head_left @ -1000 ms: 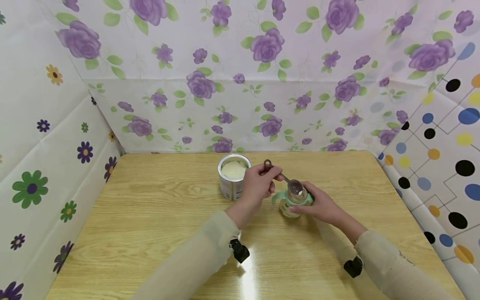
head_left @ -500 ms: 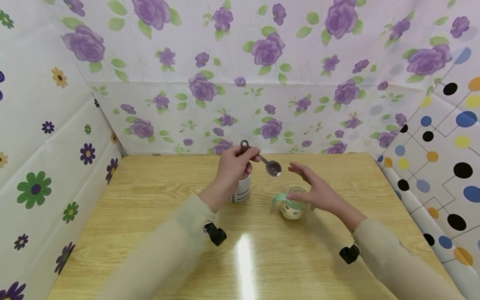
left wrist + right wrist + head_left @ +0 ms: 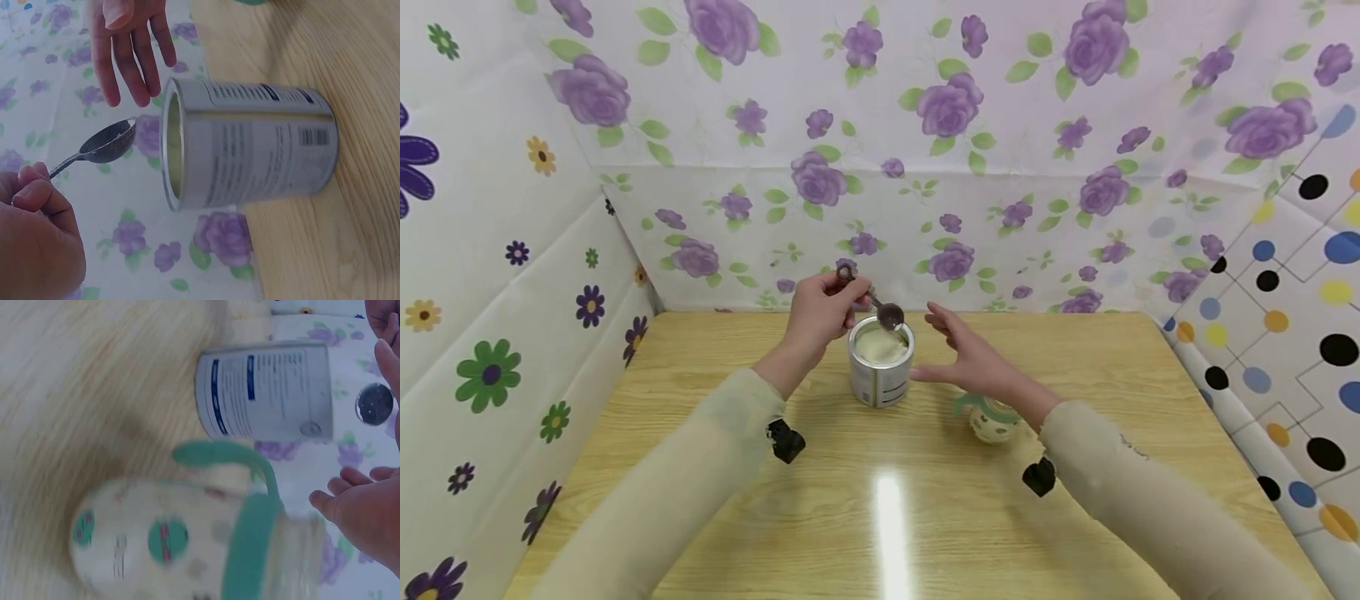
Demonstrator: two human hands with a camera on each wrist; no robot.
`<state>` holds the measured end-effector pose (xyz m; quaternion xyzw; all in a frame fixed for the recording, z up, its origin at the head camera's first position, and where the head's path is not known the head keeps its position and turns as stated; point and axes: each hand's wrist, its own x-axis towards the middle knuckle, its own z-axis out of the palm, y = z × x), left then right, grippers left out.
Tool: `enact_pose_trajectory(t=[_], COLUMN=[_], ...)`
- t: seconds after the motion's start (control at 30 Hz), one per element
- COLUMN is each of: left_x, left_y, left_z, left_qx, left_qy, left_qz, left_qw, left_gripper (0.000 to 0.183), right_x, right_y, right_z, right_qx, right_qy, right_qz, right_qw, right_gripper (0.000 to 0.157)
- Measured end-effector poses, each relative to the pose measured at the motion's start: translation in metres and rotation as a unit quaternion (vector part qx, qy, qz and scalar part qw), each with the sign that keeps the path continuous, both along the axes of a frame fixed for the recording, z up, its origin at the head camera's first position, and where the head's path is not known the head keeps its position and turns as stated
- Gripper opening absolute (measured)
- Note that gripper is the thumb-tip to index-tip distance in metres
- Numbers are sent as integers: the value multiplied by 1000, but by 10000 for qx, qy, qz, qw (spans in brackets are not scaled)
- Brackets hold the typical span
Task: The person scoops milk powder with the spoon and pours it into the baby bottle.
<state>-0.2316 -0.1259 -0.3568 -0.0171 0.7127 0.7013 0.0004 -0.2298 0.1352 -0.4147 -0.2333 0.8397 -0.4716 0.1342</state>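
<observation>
My left hand (image 3: 822,315) pinches the handle of a dark spoon (image 3: 891,317). Its bowl hangs just above the mouth of an open tin (image 3: 880,385), and whitish residue clings to the bowl's rim in the left wrist view. Pale powder (image 3: 880,345) shows inside the tin. To the right of the tin, my right hand (image 3: 976,360) is spread with nothing in it, fingers pointing toward the tin. Below that hand stands a baby bottle (image 3: 169,540) with a green collar and a green handle (image 3: 231,451); the hand and forearm cover its top in the head view.
Everything stands on a wooden table (image 3: 715,467). A flowered sheet (image 3: 737,192) rises behind the back edge, with patterned sheets at the left and right sides.
My left hand has carried the spoon left from over the bottle to over the tin. My right hand has let go of the bottle and moved left toward the tin.
</observation>
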Motion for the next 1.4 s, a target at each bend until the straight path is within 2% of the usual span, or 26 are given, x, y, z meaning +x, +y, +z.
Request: enact_pose_trajectory(t=[0.2, 0.33, 0.5, 0.77, 0.83, 1.0, 1.07, 1.4], left_x=[-4, -8, -10, -11, -12, -15, -16, -18], left_y=[-12, -17, -20, -24, -24, -23, -23, -22], left_z=[-8, -15, -22, -25, -26, -27, -27, -22], left_qx=[-522, -1162, -2057, -2722, -2945, -3652, -3811, -3917], left_qy=[200, 569, 997, 1205, 1292, 1488, 1482, 1216], left_qz=[-135, -259, -423, -574, -635, -907, -987, -1147], left_qw=[9983, 9913, 9726, 9529, 9447, 9145, 9072, 9048], left_gripper=[22, 19, 19, 21, 20, 20, 22, 34], right_x=[0, 1, 1, 3, 3, 4, 3, 1], right_y=[-24, -34, -42, -52, -53, -56, -56, -61], right_z=[-13, -21, -31, -43, -46, -52, -54, -59], right_qx=[-346, -581, -726, -1030, -1021, -953, -954, -1049], right_qy=[-439, -603, -684, -712, -704, -737, -754, -764], right_qz=[-219, -320, -389, -572, -617, -757, -804, -829], right_qw=[9982, 9960, 9943, 9905, 9904, 9898, 9893, 9881], right_gripper=[118, 120, 120, 122, 122, 120, 120, 117])
